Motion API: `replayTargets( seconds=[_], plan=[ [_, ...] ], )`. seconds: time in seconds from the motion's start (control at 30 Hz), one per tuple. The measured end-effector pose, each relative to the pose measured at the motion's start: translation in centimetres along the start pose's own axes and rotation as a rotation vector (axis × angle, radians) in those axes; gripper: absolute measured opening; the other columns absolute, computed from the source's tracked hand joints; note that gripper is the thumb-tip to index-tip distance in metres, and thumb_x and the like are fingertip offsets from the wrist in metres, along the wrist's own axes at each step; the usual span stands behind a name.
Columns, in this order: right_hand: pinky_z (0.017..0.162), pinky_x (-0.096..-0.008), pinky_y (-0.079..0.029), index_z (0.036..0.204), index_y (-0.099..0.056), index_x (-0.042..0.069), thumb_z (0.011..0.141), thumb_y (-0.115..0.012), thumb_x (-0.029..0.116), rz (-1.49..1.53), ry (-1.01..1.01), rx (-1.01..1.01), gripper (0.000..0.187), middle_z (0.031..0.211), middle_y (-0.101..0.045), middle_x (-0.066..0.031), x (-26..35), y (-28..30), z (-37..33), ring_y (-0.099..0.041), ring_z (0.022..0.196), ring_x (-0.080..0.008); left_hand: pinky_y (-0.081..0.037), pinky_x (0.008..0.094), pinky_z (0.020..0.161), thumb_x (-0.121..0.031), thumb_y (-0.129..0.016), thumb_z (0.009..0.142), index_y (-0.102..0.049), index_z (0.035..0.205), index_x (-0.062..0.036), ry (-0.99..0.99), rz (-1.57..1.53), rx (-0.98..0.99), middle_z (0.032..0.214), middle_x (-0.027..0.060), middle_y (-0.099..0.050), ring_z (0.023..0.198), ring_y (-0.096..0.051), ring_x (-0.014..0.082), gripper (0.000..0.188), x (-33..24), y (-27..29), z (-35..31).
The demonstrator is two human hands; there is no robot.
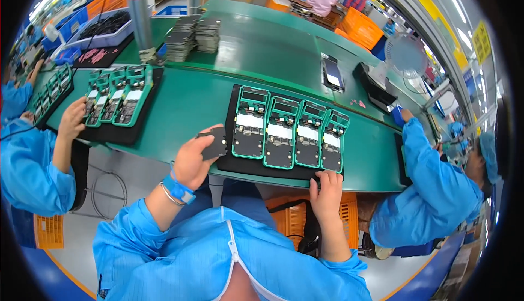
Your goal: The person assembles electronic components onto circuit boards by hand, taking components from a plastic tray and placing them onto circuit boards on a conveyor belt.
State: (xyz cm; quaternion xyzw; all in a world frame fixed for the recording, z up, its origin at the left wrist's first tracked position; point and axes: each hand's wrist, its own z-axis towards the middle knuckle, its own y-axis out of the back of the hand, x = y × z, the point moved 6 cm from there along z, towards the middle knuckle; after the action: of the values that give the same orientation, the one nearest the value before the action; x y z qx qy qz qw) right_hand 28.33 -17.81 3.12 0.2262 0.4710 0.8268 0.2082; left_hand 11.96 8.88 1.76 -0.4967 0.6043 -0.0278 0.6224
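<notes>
My left hand (195, 159) is closed around a few thin dark rectangular plates (216, 142), held just left of a black mat (226, 162). Four-sided green frames stand side by side on that mat, several in a row, each with circuit parts, a white strip and a dark lower plate; the leftmost is a green-framed phone housing (250, 123). At the near edge of the mat, my right hand (327, 192) rests below the rightmost green-framed phone housing (333, 142). Its thumb is apart from its fingers, and I see nothing held in them.
Stacks of dark plates (183, 38) stand on the far bench. A phone-like device (332, 73), a black box (374, 82) and a fan (406, 54) are to the right. Co-workers in blue sit on both sides; the left one's hand (72, 118) touches another row of housings (131, 96).
</notes>
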Motion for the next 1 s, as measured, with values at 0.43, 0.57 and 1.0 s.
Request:
replayTargets(
  seconds=[0.43,0.57,1.0],
  plan=[
    [0.084,-0.0424,-0.044,0.100,-0.061,0.001,0.081,-0.061,0.011,-0.304,-0.353,-0.155,0.021,0.105,-0.058,-0.0130,-20.9,3.4,-2.0,-0.052,0.096,-0.0341,-0.045,0.0336,0.094,-0.010,-0.043,0.092,-0.056,0.120,-0.0037,0.234,0.057,0.292,0.113,0.0086,-0.061,0.102,-0.058,0.0178,0.032,14.6,-18.2,8.0],
    [0.083,-0.0431,-0.044,0.101,-0.062,0.003,0.082,-0.060,0.013,-0.391,-0.478,-0.155,0.022,0.107,-0.058,-0.0100,-23.5,3.6,-2.2,-0.053,0.098,-0.0326,-0.042,0.0351,0.098,-0.011,-0.043,0.093,-0.054,0.125,-0.0030,0.319,0.031,0.371,0.117,0.0097,-0.058,0.104,-0.055,0.0184,0.035,16.1,-20.5,9.1],
    [0.091,-0.0433,-0.042,0.111,-0.056,0.002,0.081,-0.062,0.005,0.228,-0.137,-0.254,0.031,0.112,-0.053,-0.0186,-3.7,2.6,1.6,-0.050,0.107,-0.0365,-0.043,0.0526,0.100,-0.018,-0.045,0.094,-0.034,0.137,0.0008,0.369,-0.163,0.432,0.126,0.0286,-0.048,0.118,-0.050,0.0437,0.048,4.6,-2.9,-3.4]
  ],
)
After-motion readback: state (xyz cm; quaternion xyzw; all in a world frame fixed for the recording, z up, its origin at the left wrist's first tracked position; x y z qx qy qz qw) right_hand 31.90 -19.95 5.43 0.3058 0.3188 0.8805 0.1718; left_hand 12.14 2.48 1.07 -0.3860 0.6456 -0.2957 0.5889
